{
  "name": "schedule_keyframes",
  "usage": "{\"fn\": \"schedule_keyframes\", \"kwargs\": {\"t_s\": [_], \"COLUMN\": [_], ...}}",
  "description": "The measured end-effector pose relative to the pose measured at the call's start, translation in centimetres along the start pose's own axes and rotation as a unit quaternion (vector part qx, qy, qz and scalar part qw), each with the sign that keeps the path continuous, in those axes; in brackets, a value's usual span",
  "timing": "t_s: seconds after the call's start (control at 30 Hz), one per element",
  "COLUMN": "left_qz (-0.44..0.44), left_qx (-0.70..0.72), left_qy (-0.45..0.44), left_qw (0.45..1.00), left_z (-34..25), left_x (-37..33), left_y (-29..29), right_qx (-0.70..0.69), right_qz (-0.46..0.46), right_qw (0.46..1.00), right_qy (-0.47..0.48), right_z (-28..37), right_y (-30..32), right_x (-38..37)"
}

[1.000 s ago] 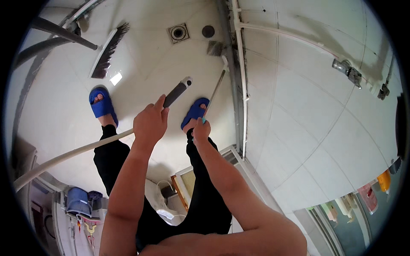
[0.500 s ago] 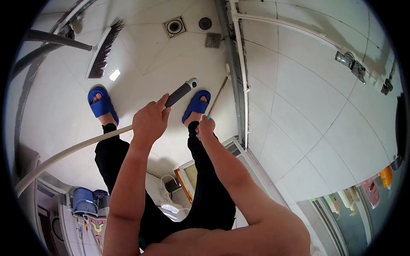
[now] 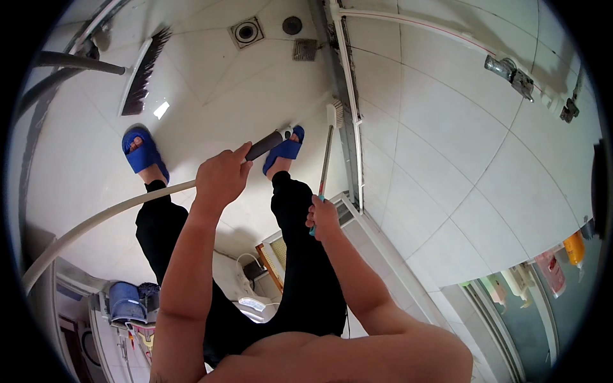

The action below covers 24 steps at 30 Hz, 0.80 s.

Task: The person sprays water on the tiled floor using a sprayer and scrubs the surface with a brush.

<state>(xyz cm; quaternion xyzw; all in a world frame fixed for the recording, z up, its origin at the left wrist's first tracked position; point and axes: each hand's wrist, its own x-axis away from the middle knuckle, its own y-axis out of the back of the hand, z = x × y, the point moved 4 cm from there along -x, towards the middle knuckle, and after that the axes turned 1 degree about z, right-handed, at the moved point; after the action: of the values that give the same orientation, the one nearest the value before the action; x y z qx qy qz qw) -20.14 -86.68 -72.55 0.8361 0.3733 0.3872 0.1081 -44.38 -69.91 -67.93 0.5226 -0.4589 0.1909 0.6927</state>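
My left hand (image 3: pixel 220 177) is closed round a pale hose (image 3: pixel 131 203) where it meets a dark grey nozzle handle with a metal tip (image 3: pixel 268 144). That tip overlaps my right slipper (image 3: pixel 284 150) in the picture; no water shows coming from it. In my right hand (image 3: pixel 323 216), the fingers wrap the turquoise grip of a long thin-handled scrub brush (image 3: pixel 327 153). Its white bristled head (image 3: pixel 335 115) is at the foot of the right wall, beside the white pipe; whether it touches the wall or floor I cannot tell.
A push broom (image 3: pixel 143 73) with dark bristles lies at the far left, beyond my left slipper (image 3: pixel 144 152). Drains (image 3: pixel 246 32) sit in the far floor. White pipes (image 3: pixel 348 83) and metal taps (image 3: pixel 509 76) line the tiled right wall. A blue bucket (image 3: pixel 126 301) stands at lower left.
My right hand has drawn back toward me and slightly right, and the brush has turned so its bristles show. My left hand keeps its hold on the hose. The whole view has shifted slightly.
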Motion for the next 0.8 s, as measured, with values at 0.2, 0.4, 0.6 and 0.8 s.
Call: {"fn": "schedule_keyframes", "kwargs": {"t_s": [0.2,0.4,0.6,0.8], "left_qz": [0.021,0.058,0.040,0.029], "left_qx": [-0.025,-0.035,-0.055,-0.078], "left_qy": [-0.003,0.019,-0.015,0.033], "left_qw": [0.999,0.998,0.998,0.996], "left_z": [0.1,-0.8,-4.5,-9.1], "left_x": [0.3,1.3,3.0,5.8], "left_y": [-1.0,-0.9,-1.4,-2.7], "right_qx": [0.002,-0.017,-0.024,0.183], "right_qz": [0.001,-0.003,0.006,-0.006], "right_qw": [1.000,1.000,1.000,0.980], "right_qy": [-0.023,-0.020,-0.013,0.074], "right_z": [0.9,1.5,1.4,0.3], "right_y": [1.8,3.8,3.7,12.6], "right_x": [1.3,-0.2,-3.6,-5.0]}}
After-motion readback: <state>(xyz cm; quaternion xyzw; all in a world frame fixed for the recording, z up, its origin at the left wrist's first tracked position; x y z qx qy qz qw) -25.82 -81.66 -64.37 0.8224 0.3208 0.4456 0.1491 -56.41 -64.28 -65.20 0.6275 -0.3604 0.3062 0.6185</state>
